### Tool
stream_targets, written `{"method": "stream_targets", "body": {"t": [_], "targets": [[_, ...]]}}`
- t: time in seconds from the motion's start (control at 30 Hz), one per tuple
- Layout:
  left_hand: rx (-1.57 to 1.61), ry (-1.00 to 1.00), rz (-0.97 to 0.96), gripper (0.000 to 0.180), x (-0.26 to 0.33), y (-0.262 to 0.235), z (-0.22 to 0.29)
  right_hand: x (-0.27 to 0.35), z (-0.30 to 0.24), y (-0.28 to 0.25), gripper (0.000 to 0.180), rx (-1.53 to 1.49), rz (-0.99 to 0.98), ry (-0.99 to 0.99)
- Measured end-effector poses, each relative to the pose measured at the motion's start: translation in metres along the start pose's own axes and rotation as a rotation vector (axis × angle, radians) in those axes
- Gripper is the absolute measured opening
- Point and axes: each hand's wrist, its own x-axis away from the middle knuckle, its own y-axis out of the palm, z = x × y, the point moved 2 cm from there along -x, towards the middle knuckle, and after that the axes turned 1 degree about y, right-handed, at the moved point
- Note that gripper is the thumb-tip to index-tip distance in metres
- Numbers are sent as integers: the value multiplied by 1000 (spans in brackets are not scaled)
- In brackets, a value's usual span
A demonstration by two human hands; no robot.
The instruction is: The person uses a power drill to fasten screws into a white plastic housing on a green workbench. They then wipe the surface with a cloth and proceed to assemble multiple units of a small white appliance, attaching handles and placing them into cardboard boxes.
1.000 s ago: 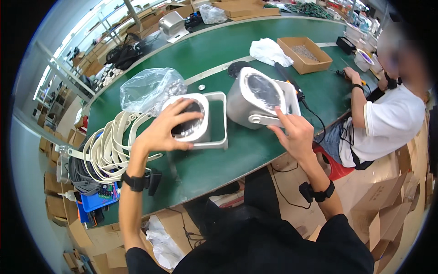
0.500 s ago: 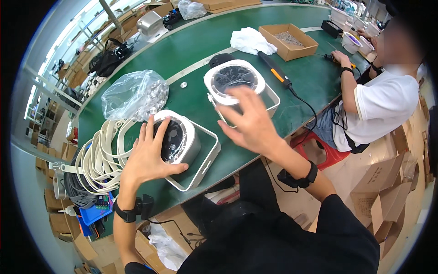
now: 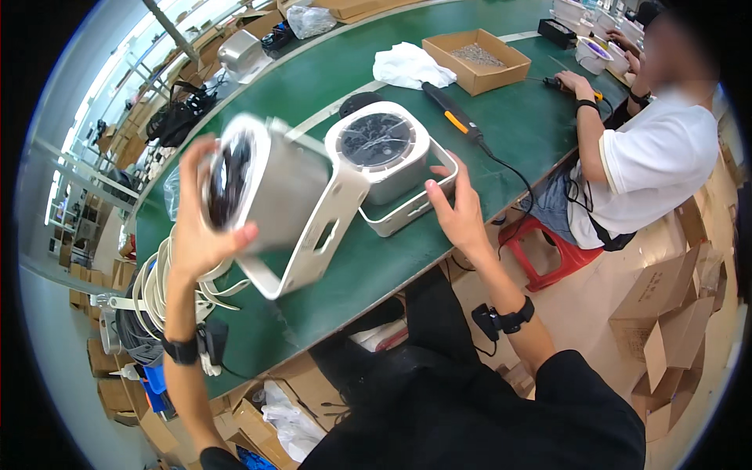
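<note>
- The left hand [image 3: 202, 227] grasps a white lamp [image 3: 270, 196], fingers wrapped over its round dark face, and holds it tilted in the air above the green table [image 3: 517, 117]; its bracket [image 3: 313, 235] hangs down toward the table edge.
- The right hand [image 3: 458, 207] lies spread and unclenched, fingertips touching the frame of a second lamp [image 3: 380, 149] that stands on the table, face up.
- A coil of white cable [image 3: 157, 290] lies just beside the left wrist.
- A screwdriver [image 3: 454, 117], a white cloth [image 3: 411, 66] and a cardboard box [image 3: 474, 59] lie beyond the second lamp.
- A co-worker [image 3: 654, 164] in a white shirt sits at the table to the right.
</note>
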Motion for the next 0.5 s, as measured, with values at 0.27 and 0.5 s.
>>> {"method": "stream_targets", "body": {"t": [0.27,0.5], "targets": [[-207,407,-465,114,-140,76,31,-5,-5,-15,47,-90,-63,-18],[-326,395,-483,104,-142,90,27,-7,9,-12,59,-254,-189,-139]]}}
